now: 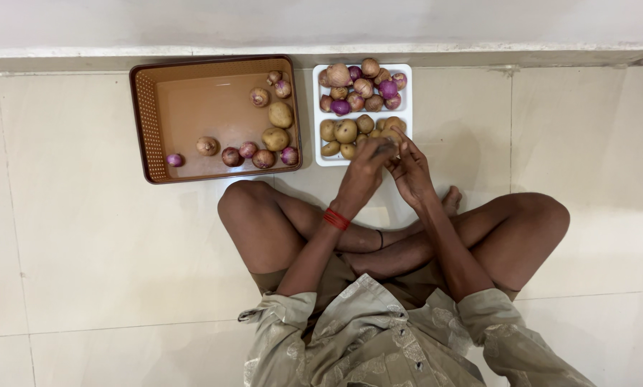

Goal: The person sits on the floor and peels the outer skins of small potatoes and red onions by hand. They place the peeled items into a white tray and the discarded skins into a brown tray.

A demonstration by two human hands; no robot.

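potatoes [346, 132] lie in the near half of a white tray [317, 115] on the tiled floor [85, 236], and both hands meet over this half. at far left stands a brown basket [144, 122]; some potatoes and purple onions [248, 149] rest along its near and right edges. the tray's far half holds more onions mixed with potatoes. left hand [363, 172], fingers curled, and right hand [410, 170], fingers half spread, touch at the tray's near right corner; whether they grip something, i cannot tell.
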